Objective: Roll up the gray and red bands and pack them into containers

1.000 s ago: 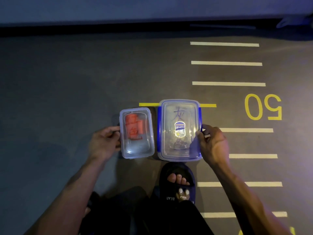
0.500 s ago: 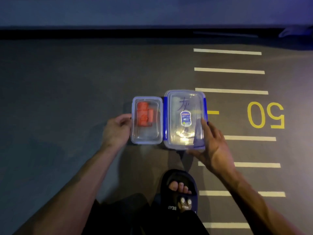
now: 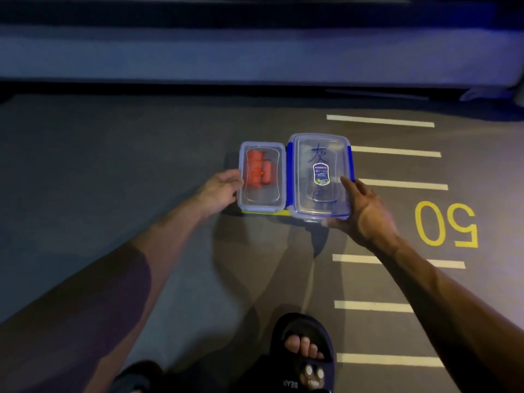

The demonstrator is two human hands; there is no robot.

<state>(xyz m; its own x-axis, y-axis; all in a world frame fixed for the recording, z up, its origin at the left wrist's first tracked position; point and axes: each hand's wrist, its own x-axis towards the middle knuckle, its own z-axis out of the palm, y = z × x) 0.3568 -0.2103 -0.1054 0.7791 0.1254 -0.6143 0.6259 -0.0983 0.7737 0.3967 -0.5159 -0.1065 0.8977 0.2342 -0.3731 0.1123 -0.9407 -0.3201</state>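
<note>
Two lidded plastic boxes sit side by side, touching, on a dark floor marked with white lines and a yellow "50" (image 3: 446,225). The small box (image 3: 262,177) on the left holds rolled red bands (image 3: 258,172), visible through its clear lid. The large box (image 3: 320,177), with blue side clips and a character inked on its lid, stands to its right; whether the gray bands lie inside cannot be told through the glare.

The left hand (image 3: 219,191) rests against the small box's left wall, fingers loosely curled and closed on nothing. The right hand (image 3: 365,211) is spread wide at the large box's near right corner, one finger on the lid, the thumb at the near rim; it cups the box rather than grips it.

Both boxes look light and stiff, with smooth walls that would likely slip in a loose hold; the safest purchase appears to be the rims and the clip edges, or pressure from both ends at once. The rolled bands seem soft and may shift if a box is tipped.

Open floor lies on every side. A sandalled foot (image 3: 304,353) sits well back toward the person, and a raised ledge (image 3: 255,52) runs across the far end, well apart from the boxes.
</note>
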